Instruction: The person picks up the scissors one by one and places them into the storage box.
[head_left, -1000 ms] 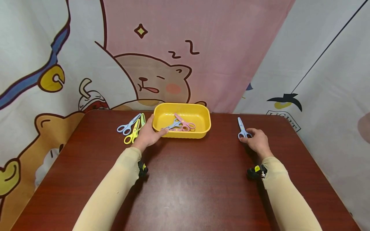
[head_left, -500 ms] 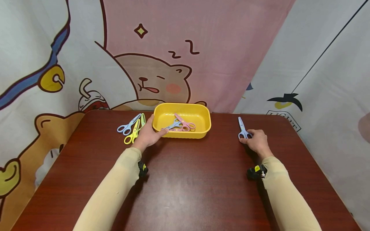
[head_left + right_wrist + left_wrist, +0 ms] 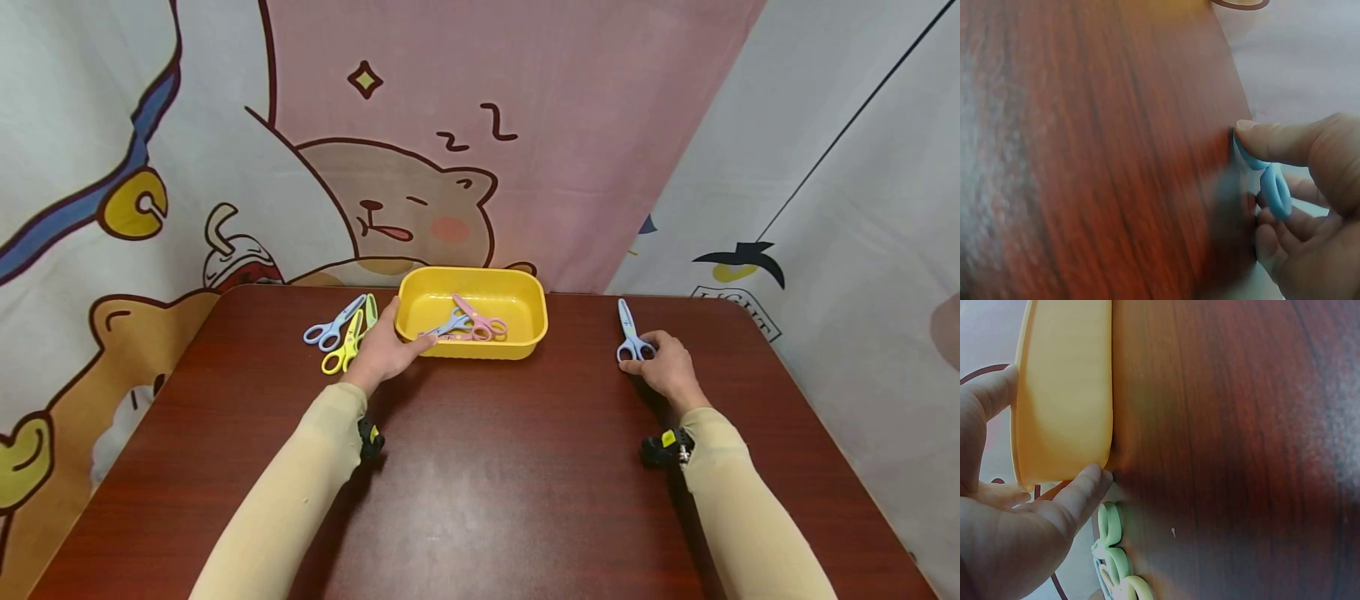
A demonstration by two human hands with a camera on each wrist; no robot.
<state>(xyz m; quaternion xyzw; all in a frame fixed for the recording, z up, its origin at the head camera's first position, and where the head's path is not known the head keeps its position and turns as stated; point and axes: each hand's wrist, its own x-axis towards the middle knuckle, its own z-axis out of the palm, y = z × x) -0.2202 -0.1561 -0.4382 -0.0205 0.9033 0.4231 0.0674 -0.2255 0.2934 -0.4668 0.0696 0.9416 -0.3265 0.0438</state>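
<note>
At its left front corner, my left hand [image 3: 384,351] holds a yellow plastic basket [image 3: 483,350]. The thumb lies on the front rim, the other fingers round the left end. Inside the basket are pink scissors [image 3: 471,310] and blue scissors [image 3: 452,322], partly overlapping. My right hand [image 3: 669,367], at the table's right, pinches the handle loops of light blue scissors [image 3: 627,321], blades pointing away from me. In the right wrist view, thumb and fingers are on the blue loops [image 3: 1277,192]. Whether these scissors touch the table is hard to tell.
Left of the basket lie blue scissors [image 3: 326,333], yellow scissors [image 3: 346,348] and green scissors [image 3: 371,310], the green partly hidden by my left hand. The brown table [image 3: 480,475] ends at a printed curtain [image 3: 570,167] behind the basket.
The light blue scissors in my right hand have shifted slightly away from me, the fingers moving a little with them. My left hand and the basket stay still.
</note>
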